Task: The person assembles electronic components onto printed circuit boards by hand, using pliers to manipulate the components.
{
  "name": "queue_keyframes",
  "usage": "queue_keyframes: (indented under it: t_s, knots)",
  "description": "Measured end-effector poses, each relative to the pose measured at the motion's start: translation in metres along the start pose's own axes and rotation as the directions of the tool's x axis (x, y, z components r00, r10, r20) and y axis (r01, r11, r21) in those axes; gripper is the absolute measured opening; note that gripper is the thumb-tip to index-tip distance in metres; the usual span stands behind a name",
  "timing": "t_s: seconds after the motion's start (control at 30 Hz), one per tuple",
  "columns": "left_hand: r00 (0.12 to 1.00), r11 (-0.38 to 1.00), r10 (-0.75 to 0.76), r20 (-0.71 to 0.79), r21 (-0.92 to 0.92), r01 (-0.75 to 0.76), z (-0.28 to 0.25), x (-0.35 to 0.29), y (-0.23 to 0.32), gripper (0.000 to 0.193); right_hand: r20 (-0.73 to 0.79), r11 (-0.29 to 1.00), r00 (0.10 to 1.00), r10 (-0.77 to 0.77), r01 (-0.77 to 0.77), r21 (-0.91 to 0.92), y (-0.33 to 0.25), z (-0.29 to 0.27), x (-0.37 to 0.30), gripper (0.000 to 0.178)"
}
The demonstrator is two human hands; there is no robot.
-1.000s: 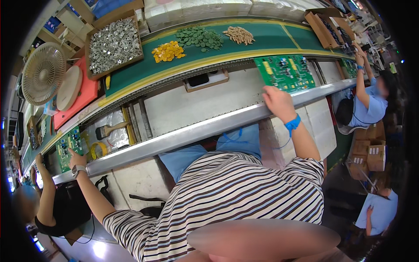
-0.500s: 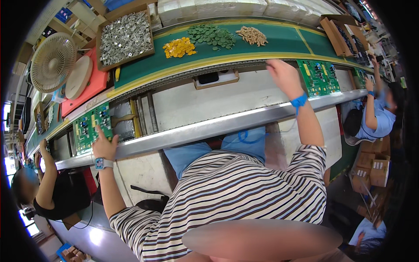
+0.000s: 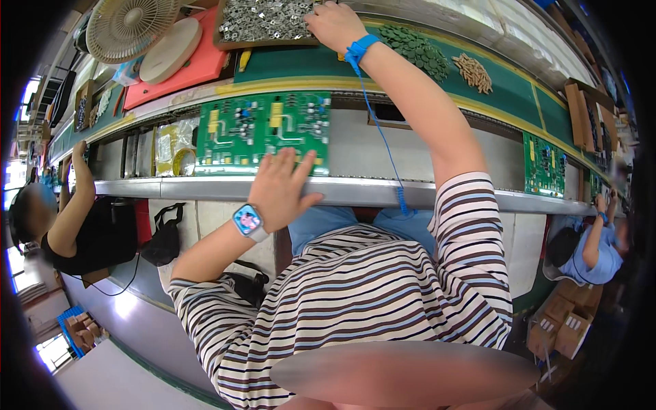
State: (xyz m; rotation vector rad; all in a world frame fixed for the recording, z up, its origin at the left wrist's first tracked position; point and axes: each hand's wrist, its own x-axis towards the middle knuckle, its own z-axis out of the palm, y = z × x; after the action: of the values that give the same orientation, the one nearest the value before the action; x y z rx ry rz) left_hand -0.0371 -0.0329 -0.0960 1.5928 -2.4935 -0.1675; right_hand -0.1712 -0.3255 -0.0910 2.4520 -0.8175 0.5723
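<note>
Left hand [image 3: 281, 190]: fingers spread, hiding part of board [image 3: 263, 133]'s near edge. Right hand [image 3: 336, 29]: at parts box [image 3: 266, 44], cut off above; grip indeterminable.

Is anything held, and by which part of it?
Nothing in the left hand, which rests on the circuit board; right hand, at the box: cannot tell.

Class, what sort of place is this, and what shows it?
Probably an electronics assembly line: there's a green circuit board, a long metal rail and a box of small metal parts.
</note>
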Motion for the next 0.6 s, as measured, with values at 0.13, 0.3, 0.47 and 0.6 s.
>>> queue_keyframes:
  t_s: [0.13, 0.3, 0.47, 0.6]
  knots:
    - [0.97, 0.969, 0.218, -0.11, -0.097, -0.228, -0.009, 0.029, 0.002, 0.053, 0.083, 0.994, 0.997, 0.011, -0.001, -0.113, -0.002, 0.013, 0.007, 0.012]
    - [0.989, 0.994, -0.056, -0.139, -0.097, 0.043, -0.03, 0.118, -0.065, 0.018, 0.053, 0.997, 0.999, 0.011, -0.007, -0.075, -0.006, 0.007, 0.011, 0.013]
    - [0.849, 0.975, -0.155, -0.505, 0.061, 0.215, -0.01, 0.202, -0.152, 0.015, 0.08, 0.998, 0.997, -0.009, 0.013, -0.055, -0.005, 0.002, 0.012, 0.01]
    - [0.889, 0.941, -0.316, -0.332, 0.014, 0.339, -0.016, 0.219, -0.153, 0.019, 0.101, 0.999, 0.995, -0.005, 0.009, -0.042, -0.003, 0.001, 0.011, 0.009]
